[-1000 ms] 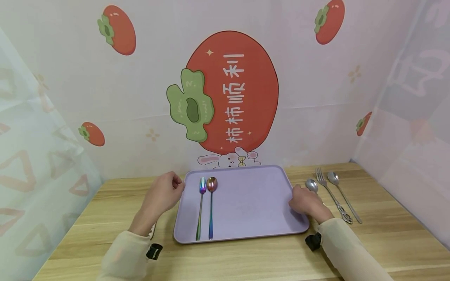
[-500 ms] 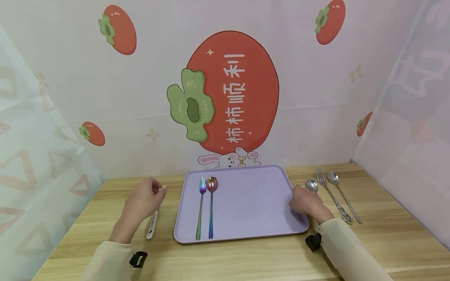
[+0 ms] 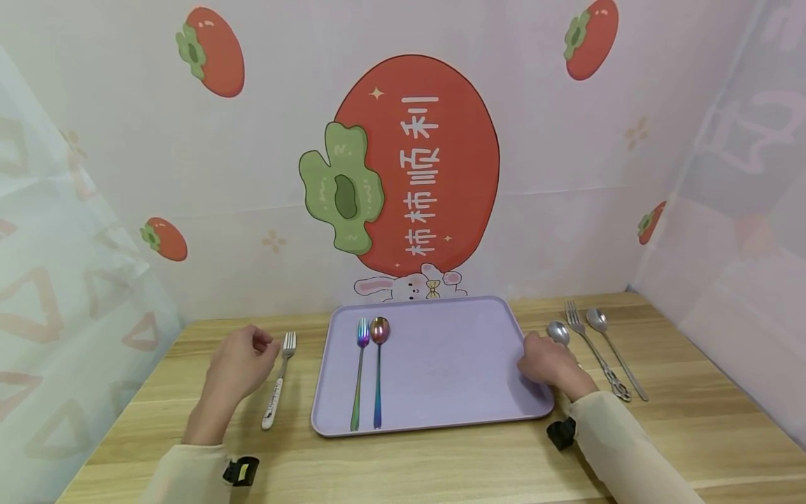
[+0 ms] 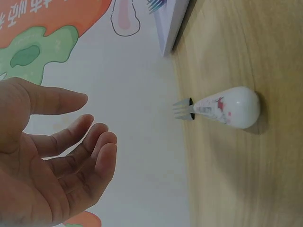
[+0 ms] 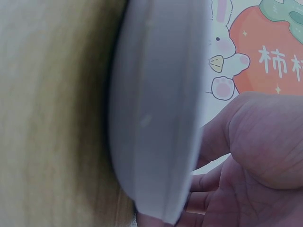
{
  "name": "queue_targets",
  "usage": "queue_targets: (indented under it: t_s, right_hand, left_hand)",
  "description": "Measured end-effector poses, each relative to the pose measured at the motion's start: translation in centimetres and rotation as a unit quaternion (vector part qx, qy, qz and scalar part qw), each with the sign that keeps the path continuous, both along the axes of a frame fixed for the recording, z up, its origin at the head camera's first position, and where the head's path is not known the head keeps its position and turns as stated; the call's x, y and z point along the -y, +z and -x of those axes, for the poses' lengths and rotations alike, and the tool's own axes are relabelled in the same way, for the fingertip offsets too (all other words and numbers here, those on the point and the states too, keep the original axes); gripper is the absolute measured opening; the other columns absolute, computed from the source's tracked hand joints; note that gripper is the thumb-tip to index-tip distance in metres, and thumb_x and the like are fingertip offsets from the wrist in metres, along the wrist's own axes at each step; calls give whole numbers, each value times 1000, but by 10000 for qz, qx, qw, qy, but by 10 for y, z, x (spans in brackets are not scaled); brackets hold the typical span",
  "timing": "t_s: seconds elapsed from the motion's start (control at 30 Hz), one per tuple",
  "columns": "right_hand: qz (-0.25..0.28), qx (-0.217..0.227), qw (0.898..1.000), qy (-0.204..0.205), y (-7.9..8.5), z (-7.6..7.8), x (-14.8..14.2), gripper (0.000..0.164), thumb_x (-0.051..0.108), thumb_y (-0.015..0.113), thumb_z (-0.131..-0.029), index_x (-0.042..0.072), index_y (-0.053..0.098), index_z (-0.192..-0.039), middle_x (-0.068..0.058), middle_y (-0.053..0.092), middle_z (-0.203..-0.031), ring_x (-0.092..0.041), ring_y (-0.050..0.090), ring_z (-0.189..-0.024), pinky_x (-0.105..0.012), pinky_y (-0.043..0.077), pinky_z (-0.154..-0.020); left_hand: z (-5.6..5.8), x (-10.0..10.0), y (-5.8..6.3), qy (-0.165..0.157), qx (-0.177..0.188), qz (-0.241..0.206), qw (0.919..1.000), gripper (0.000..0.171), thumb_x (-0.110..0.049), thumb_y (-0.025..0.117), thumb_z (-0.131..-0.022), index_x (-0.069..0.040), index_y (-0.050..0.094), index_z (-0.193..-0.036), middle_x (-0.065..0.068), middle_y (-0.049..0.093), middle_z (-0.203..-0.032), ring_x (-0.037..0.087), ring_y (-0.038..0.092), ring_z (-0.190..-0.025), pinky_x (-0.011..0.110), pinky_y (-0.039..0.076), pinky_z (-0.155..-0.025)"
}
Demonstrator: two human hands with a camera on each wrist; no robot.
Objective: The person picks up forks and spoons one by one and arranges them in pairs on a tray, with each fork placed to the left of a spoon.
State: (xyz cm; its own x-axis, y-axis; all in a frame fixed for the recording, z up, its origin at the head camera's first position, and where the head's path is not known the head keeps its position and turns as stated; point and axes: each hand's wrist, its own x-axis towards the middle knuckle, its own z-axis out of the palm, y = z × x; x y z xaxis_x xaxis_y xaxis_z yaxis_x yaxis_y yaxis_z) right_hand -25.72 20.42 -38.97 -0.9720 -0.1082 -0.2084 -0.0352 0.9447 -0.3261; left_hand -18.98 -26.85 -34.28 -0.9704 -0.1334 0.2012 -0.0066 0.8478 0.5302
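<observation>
From where I stand, the left hand (image 3: 242, 364) hangs just beside the white-handled fork (image 3: 278, 383), fingers loosely bent and well apart from the thumb, holding nothing; the right hand (image 3: 549, 364) grips the right rim of the lilac tray (image 3: 447, 371). The fork lies on the wooden surface (image 3: 403, 462), left of the tray, tines toward the backdrop (image 3: 271, 161). To pick it up cleanly, I'd pinch thumb and fingertips on either side of its neck (that glossy rounded end looks slippery to me) and lift without scraping. The right hand would do best bearing lightly, so the tray, with a rainbow fork (image 3: 359, 381) and rainbow spoon (image 3: 378, 374) side by side, shouldn't skate.
</observation>
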Motion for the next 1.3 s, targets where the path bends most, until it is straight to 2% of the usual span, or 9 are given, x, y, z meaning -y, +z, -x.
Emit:
queue_targets:
  t_s: [0.27, 0.47, 0.63, 0.9, 1.13, 1.23, 1.3]
  right_hand:
    - [12, 9, 10000, -41, -1, 0, -2, 47, 6, 50, -93, -25, 42, -127, -17, 57, -82, -27, 56, -64, -35, 45, -55]
    - [31, -20, 10000, 16, -1, 0, -1, 45, 6, 51, -92, -24, 43, -125, -17, 57, -83, -27, 56, -66, -36, 45, -57]
    - [17, 9, 10000, 12, -1, 0, -1, 43, 6, 51, -92, -23, 44, -124, -18, 58, -85, -27, 56, -67, -36, 45, -57]
    - [-28, -7, 10000, -12, 0, 1, 0, 44, 6, 52, -92, -22, 45, -124, -20, 59, -87, -29, 57, -70, -37, 47, -59]
    - [-41, 23, 10000, -35, -1, 1, 1, 47, 6, 52, -92, -24, 43, -127, -21, 59, -88, -28, 57, -69, -36, 47, -58]
    - [-40, 30, 10000, -41, -1, 1, 1, 48, 6, 52, -91, -24, 42, -127, -20, 59, -88, -28, 57, -69, -36, 46, -58]
    - [-42, 28, 10000, -39, -1, 1, 1, 48, 6, 52, -92, -24, 41, -128, -20, 59, -88, -28, 57, -69, -36, 46, -59]
  left_hand:
    - [8, 3, -13, 80, 274, 37, 9996, 28, -22, 59, -97, 4, 63, -107, 17, 67, -97, 30, 63, -84, 40, 49, -62]
    - [14, 7, -22, 45, 654, 71, 9978, 32, -22, 59, -95, 6, 62, -111, 22, 66, -103, 35, 63, -91, 48, 51, -69]
    - [16, 11, -28, 18, 1037, 55, 9946, 36, -25, 63, -94, 7, 60, -111, 20, 65, -99, 33, 62, -85, 47, 50, -67]
    - [17, 12, -31, -104, 1392, 87, 9902, 46, -27, 68, -92, 12, 58, -113, 27, 64, -106, 32, 60, -85, 46, 50, -69]
    - [19, 12, -32, -139, 1684, 114, 9856, 56, -29, 70, -91, 18, 55, -117, 33, 61, -110, 37, 61, -91, 53, 51, -78]
    - [18, 11, -32, -137, 1755, 104, 9843, 56, -29, 72, -90, 18, 56, -116, 31, 62, -107, 37, 61, -90, 54, 50, -78]
    - [17, 10, -32, -133, 1799, 52, 9836, 48, -28, 73, -89, 15, 60, -104, 25, 63, -94, 32, 59, -81, 49, 51, -72]
